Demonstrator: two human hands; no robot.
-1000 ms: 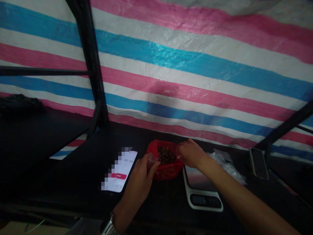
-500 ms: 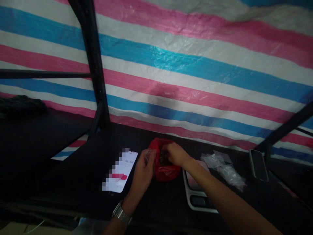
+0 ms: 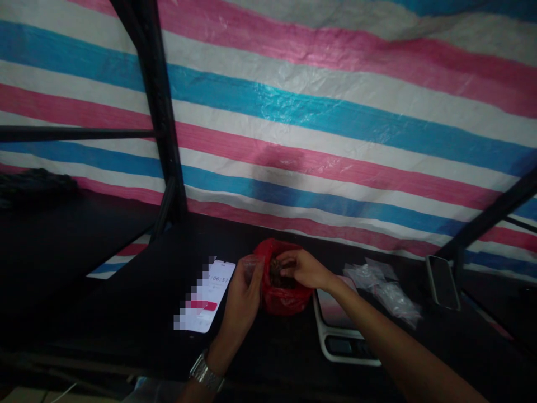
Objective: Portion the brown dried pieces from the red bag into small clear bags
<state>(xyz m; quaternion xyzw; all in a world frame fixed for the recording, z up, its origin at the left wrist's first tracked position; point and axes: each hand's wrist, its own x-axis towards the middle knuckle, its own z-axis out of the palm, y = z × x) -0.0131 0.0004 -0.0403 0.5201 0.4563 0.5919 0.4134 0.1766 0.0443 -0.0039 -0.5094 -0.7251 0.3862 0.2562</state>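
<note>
Right hand (image 3: 302,268) reaches into the mouth of the red plastic bag (image 3: 285,294), my fingers pinched on some of the dark brown pieces (image 3: 277,274) inside. Left hand (image 3: 244,294) is just left of the bag, fingers closed on a small clear pouch (image 3: 250,265) held upright at the bag's rim. The bag sits on the black tabletop (image 3: 126,302) near the striped tarp (image 3: 335,140). A lit phone (image 3: 210,299) lies left of my left hand; a white scale (image 3: 342,330) lies right of the bag, under my right forearm. Further right: crumpled clear bags (image 3: 386,288) and a second, dark phone (image 3: 441,282).
</note>
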